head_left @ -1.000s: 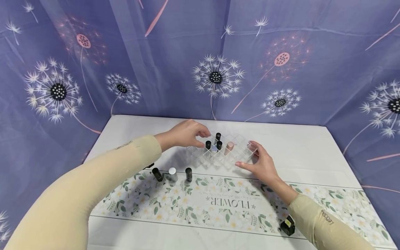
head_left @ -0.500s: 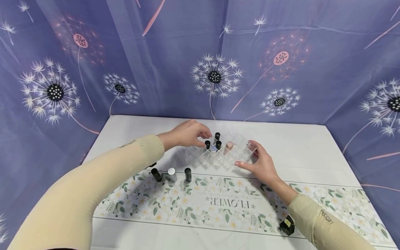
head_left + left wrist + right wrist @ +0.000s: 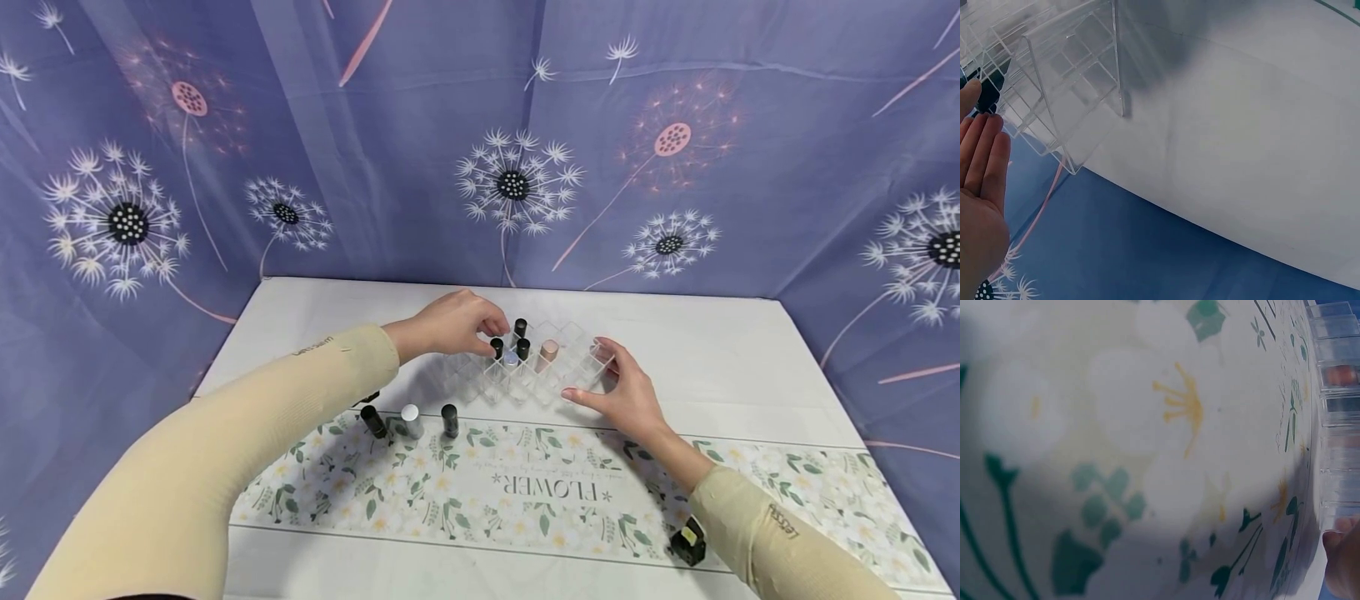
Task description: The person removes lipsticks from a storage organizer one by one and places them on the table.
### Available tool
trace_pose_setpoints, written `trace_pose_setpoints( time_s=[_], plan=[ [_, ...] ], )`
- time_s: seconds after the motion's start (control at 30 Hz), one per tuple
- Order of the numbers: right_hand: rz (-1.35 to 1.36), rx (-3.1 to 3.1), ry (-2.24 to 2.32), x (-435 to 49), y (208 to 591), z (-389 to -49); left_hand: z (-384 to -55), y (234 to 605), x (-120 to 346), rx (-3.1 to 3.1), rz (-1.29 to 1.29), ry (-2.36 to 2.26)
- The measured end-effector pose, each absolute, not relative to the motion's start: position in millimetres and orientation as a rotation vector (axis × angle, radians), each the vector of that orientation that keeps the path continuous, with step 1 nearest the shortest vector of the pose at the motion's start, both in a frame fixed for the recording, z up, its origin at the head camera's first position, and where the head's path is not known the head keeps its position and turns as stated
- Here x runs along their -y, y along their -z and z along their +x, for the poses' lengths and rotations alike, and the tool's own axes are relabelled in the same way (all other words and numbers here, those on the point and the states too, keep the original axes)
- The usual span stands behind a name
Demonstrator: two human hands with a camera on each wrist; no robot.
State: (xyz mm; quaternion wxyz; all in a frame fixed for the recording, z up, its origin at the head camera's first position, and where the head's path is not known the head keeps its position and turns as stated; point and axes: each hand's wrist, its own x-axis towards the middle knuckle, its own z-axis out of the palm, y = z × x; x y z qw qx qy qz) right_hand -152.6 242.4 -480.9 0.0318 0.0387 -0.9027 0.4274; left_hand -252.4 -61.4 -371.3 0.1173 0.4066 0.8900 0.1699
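Observation:
A clear acrylic lipstick organizer (image 3: 480,385) with diamond-shaped compartments lies across the table's middle. Several tubes stand in it: black-capped lipsticks (image 3: 521,327), a pale blue-topped one (image 3: 511,358) and a rose-gold one (image 3: 548,350). My left hand (image 3: 457,323) reaches in from the left, thumb and fingertips about a black lipstick (image 3: 497,344) in a compartment; the left wrist view has its dark body (image 3: 990,94) between thumb and fingers. My right hand (image 3: 626,396) grips the organizer's right end, thumb in front and fingers behind. The right wrist view catches only part of that hand (image 3: 1342,562).
In front of the organizer, left of centre, stand a black lipstick (image 3: 372,421), a silver one (image 3: 411,421) and another black one (image 3: 450,421). A floral mat (image 3: 525,492) covers the table's front. By my right forearm sits a small black object (image 3: 687,543) with a yellow patch.
The head view has shifted slightly. Both hands keep almost the same place at the organizer, and the tubes stay where they were.

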Motion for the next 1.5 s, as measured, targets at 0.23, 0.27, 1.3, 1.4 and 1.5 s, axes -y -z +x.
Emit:
trace_pose_setpoints(
  time_s=[0.23, 0.27, 1.3, 1.4, 1.5],
  plan=[
    [0.126, 2.779, -1.309, -242.2, 480.8, -151.5, -252.9, 373.8, 60.2, -2.603, 1.185, -0.483],
    [0.128, 2.778, -1.306, -242.1, 480.8, -151.4, -253.0, 374.1, 60.0, -2.602, 1.184, -0.482],
    [0.125, 2.787, -1.31, -241.4, 481.6, -151.2, -246.6, 358.5, 65.2, -2.606, 1.181, -0.613],
    [0.13, 2.792, -1.305, -241.7, 481.0, -150.6, -245.2, 352.8, 67.1, -2.617, 1.174, -0.627],
    [0.134, 2.793, -1.304, -241.8, 480.8, -150.6, -244.4, 347.6, 69.2, -2.626, 1.168, -0.646]
  ],
)
